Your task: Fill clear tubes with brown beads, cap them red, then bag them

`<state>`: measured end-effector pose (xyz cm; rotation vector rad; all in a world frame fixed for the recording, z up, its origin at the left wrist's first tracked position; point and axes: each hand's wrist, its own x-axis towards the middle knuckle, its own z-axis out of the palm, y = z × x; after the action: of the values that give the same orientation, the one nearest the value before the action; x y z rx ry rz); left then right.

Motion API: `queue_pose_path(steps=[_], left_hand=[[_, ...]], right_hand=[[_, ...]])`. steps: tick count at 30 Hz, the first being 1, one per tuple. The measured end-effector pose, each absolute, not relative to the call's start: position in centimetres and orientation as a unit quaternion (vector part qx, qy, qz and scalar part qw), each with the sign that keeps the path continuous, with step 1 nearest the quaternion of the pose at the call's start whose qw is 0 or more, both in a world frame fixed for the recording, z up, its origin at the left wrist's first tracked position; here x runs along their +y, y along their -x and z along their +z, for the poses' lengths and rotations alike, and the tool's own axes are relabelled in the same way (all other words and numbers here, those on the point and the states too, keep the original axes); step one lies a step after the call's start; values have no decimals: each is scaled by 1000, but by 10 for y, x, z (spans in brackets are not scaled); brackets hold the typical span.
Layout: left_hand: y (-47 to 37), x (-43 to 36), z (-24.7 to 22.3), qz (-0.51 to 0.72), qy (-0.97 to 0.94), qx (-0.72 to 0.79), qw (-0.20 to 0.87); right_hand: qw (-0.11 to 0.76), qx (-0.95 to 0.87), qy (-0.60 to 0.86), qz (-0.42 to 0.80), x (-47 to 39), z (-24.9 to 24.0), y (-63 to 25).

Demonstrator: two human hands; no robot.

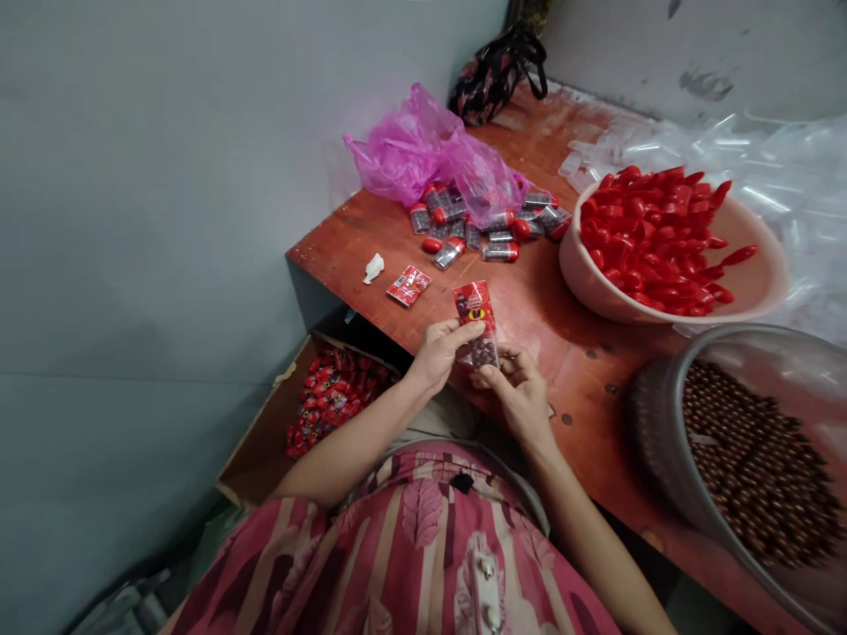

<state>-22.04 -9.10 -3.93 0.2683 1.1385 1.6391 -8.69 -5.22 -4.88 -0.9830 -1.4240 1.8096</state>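
A small clear packet of brown balls with a red printed top (477, 304) is held upright over the table edge. My left hand (437, 353) pinches its middle from the left, thumb across the front. At its lower right corner, my right hand (520, 384) closes thumb and fingers on the packet's bottom. To the left on the table lie a flat stack of red printed labels (408, 286) and a crumpled white scrap (374, 268). Behind the packet are several small clear containers with red caps (501, 251), filled with dark balls.
A pink plastic bag (416, 150) partly covers the containers. On the right stand a pink bowl (573, 265) of red caps and a grey basin (678, 423) of brown balls. An open carton (248, 441) with red packets sits below left. Clear plastic pieces (774, 185) lie behind.
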Motion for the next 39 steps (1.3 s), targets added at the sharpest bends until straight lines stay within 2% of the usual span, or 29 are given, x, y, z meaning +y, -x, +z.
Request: queue_pose_path(steps=[9,14,18,20,24,26,28,31,33,36,39], left_hand=[[212,-85,-39,705,-95,452,538],[212,-90,-36,650,-142,414,622],[210,-95,-38,647,-137,405,632],[209,-98,-40,649,-117,395,639],[212,-118,-43,655,-76,393,641],[217,-139,-43,694,-43,396,600],[223,-166,-44,759,16,399,514],[230,-204,-51,791,125,459,385],[231,-213,-58,746,120,535,378],[232,-193,-65,644,-121,662,364],[237,-143,-68,489,-457,721,180]], right_hand=[[339,-498,390,696,-59,-50,89],[347,-396,362,769,-56,-51,90],[368,-442,350,739,-46,-48,88],[346,-492,336,725,-39,-45,89],[249,-569,300,724,-31,-42,96],[214,-587,274,731,-31,-41,101],[196,-593,257,737,-30,-39,103],[238,-591,298,711,-23,-38,99],[273,-592,343,676,-16,-38,93],[280,-604,374,646,-10,-39,87],[268,-619,379,633,-10,-41,83]])
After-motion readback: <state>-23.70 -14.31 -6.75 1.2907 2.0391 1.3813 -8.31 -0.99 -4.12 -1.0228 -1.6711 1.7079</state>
